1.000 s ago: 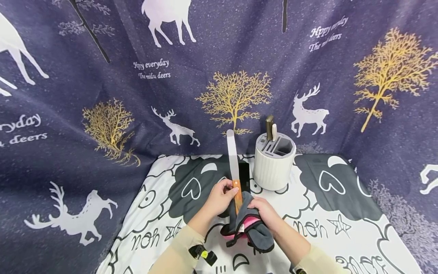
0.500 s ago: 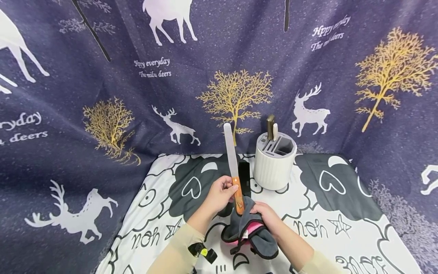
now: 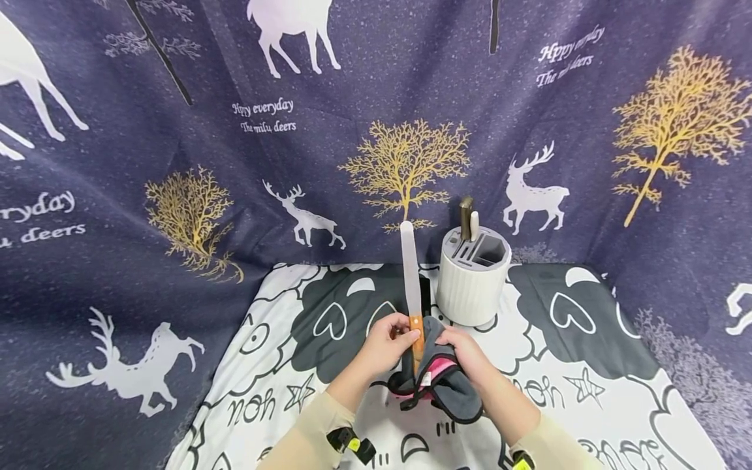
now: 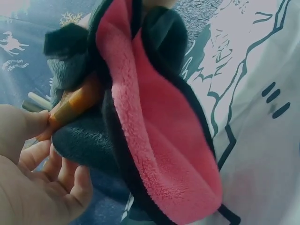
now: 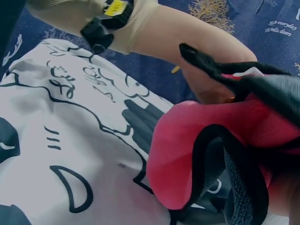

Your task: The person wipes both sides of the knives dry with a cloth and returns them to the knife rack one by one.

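A long, round-tipped knife [image 3: 410, 267] stands nearly upright in the head view, blade up. Its orange wooden handle [image 4: 77, 103] is pinched near the blade by my left hand [image 3: 384, 344], thumb in front. My right hand [image 3: 467, 354] grips a grey and pink cloth [image 3: 458, 397] with black edging, bunched against the handle's right side. The cloth covers the lower end of the handle. In the right wrist view the cloth's pink side [image 5: 183, 154] fills the middle and hides most of the right hand.
Behind the hands, to the right, stands a white ribbed knife block [image 3: 472, 290] with a grey slotted top. It holds a dark-handled knife [image 3: 466, 219] and a white-handled one [image 3: 474, 226]. A flat black object [image 3: 425, 297] lies partly hidden behind the blade. A patterned curtain hangs behind.
The cloth slid down the handle, then back up towards the blade. Both hands and the knife have shifted slightly right, and the blade, which leaned further left half a second ago, is now straighter.
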`<move>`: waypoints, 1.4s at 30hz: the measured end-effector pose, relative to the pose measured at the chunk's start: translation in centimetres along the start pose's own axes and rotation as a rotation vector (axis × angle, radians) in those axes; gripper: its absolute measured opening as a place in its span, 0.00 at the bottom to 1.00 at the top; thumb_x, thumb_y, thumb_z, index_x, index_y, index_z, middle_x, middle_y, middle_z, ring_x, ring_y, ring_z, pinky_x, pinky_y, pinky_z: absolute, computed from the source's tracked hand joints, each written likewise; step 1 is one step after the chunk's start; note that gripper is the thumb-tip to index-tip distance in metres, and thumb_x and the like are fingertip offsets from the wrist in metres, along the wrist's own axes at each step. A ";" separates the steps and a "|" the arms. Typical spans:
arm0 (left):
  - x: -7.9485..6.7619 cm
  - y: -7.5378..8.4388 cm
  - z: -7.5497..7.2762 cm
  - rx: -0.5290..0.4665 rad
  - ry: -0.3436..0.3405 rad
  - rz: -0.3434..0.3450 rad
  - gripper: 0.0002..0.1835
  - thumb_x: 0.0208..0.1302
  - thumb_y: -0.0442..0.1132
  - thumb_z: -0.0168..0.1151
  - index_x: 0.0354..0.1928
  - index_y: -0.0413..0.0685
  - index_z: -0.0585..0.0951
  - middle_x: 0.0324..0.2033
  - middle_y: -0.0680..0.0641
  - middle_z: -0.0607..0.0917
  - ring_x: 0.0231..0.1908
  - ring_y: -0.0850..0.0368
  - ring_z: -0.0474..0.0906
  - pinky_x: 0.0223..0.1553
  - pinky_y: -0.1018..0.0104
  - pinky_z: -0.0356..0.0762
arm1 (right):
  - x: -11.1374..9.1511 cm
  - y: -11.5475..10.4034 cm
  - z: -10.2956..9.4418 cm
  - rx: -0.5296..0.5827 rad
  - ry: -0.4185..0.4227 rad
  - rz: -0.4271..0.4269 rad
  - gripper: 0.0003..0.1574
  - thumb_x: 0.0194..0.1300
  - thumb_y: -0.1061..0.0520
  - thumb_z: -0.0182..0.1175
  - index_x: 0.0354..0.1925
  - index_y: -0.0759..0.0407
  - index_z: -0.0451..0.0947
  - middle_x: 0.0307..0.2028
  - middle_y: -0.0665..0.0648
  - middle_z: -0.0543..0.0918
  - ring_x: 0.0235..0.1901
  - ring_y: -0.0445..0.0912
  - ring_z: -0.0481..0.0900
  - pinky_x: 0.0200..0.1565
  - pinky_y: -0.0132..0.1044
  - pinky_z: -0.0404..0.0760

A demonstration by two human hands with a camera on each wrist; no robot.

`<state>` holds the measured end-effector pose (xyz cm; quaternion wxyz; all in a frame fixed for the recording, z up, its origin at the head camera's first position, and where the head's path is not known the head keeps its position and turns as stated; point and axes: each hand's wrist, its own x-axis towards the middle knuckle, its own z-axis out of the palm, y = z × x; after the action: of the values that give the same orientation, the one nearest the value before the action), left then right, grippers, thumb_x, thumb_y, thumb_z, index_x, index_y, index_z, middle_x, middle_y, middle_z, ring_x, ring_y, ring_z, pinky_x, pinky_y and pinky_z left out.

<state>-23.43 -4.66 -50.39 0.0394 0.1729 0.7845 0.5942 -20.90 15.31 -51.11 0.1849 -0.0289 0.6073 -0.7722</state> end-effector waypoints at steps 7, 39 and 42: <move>-0.4 -0.2 0.4 0.031 0.039 0.012 0.06 0.67 0.35 0.68 0.40 0.39 0.81 0.32 0.44 0.81 0.27 0.66 0.72 0.30 0.75 0.72 | 0.2 0.1 0.4 0.066 -0.018 0.037 0.17 0.66 0.64 0.43 0.44 0.52 0.77 0.31 0.43 0.86 0.31 0.35 0.84 0.37 0.27 0.83; -0.3 0.5 -3.4 -0.380 -0.024 -0.233 0.12 0.81 0.39 0.48 0.58 0.41 0.65 0.33 0.45 0.87 0.23 0.56 0.86 0.26 0.54 0.88 | -3.6 1.0 -1.1 0.066 -0.129 -0.078 0.24 0.66 0.67 0.43 0.44 0.46 0.81 0.36 0.40 0.86 0.35 0.33 0.83 0.41 0.26 0.83; -0.5 0.3 -3.7 -0.387 -0.013 -0.257 0.12 0.81 0.39 0.49 0.58 0.42 0.65 0.32 0.50 0.85 0.22 0.59 0.84 0.24 0.61 0.85 | -4.2 0.1 -2.3 0.053 -0.106 -0.113 0.25 0.67 0.68 0.42 0.42 0.44 0.81 0.35 0.39 0.86 0.34 0.33 0.83 0.40 0.25 0.82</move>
<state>-23.91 -8.14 -49.10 0.1524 0.0648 0.6713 0.7225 -17.55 18.81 -51.09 0.1738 -0.0990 0.5733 -0.7946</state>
